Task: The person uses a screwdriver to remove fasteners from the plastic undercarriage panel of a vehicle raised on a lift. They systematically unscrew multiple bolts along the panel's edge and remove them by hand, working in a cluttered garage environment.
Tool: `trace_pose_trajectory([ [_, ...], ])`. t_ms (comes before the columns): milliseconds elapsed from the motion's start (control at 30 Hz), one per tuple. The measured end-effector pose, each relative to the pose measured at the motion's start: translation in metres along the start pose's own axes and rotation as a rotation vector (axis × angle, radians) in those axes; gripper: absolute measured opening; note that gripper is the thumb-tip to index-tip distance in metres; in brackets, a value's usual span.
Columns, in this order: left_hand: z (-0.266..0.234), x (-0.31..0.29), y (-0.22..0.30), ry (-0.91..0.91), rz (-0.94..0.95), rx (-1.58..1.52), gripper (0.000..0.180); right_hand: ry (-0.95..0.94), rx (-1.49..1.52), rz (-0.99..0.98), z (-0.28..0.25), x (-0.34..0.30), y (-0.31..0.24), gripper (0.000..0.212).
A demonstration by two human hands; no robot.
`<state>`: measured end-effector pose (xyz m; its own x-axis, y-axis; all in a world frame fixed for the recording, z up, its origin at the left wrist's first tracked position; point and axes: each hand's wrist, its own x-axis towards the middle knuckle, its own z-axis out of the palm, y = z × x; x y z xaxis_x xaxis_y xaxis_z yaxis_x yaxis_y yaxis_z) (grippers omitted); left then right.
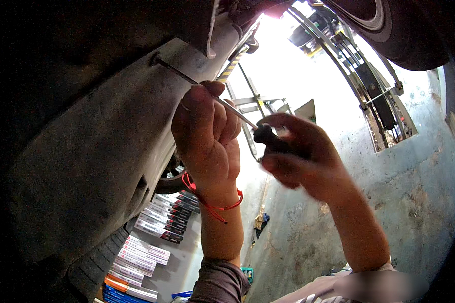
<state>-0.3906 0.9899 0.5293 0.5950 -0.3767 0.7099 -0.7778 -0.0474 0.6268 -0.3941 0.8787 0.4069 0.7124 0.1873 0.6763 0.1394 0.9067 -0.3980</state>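
A long screwdriver (241, 116) with a thin metal shaft and a black handle slants across the middle of the view. Its tip end reaches up left to a dark round spot (156, 59) on a grey, dusty panel (121, 136) of a vehicle's underside; whether the tip sits in a fastener I cannot make out. My left hand (207, 131), with a red cord bracelet (222, 207) at the wrist, is closed with curled fingers around the shaft. Lower and to the right, my right hand (308, 156) grips the handle, slightly blurred.
Stacked boxes (159, 222) line the lower left, near a tyre (172, 182). A lift-like metal frame (371, 81) stands in a floor recess at upper right, below a dark rounded wheel-like part (389, 30). A small crumpled item (261, 222) lies on the stained floor (409, 202).
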Motion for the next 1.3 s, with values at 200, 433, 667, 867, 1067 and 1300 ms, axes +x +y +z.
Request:
trace_pose_trajectory([
  [200, 0.005, 0.003, -0.001, 0.017, 0.018, -0.042, 0.027, 0.308, -0.681, -0.611, 0.008, 0.0, 0.016, 0.026],
  [433, 0.007, 0.002, 0.0, 0.189, -0.008, -0.112, 0.026, -0.373, 0.684, 0.371, -0.015, 0.017, 0.02, 0.047],
  [667, 0.013, 0.006, -0.007, 0.111, 0.047, -0.043, 0.025, 0.482, -1.068, -0.958, -0.007, 0.0, 0.009, 0.038],
  [867, 0.012, 0.008, -0.006, 0.153, 0.031, -0.083, 0.025, 0.421, -0.108, -0.205, 0.006, 0.001, -0.004, 0.028],
  [1067, 0.016, 0.008, -0.01, 0.127, 0.057, -0.105, 0.025, 0.283, -0.085, -0.45, -0.008, -0.011, 0.022, 0.037],
  [1300, 0.019, 0.009, -0.006, 0.138, 0.049, -0.079, 0.025, 0.315, 0.003, -0.079, -0.002, -0.025, 0.02, 0.042],
])
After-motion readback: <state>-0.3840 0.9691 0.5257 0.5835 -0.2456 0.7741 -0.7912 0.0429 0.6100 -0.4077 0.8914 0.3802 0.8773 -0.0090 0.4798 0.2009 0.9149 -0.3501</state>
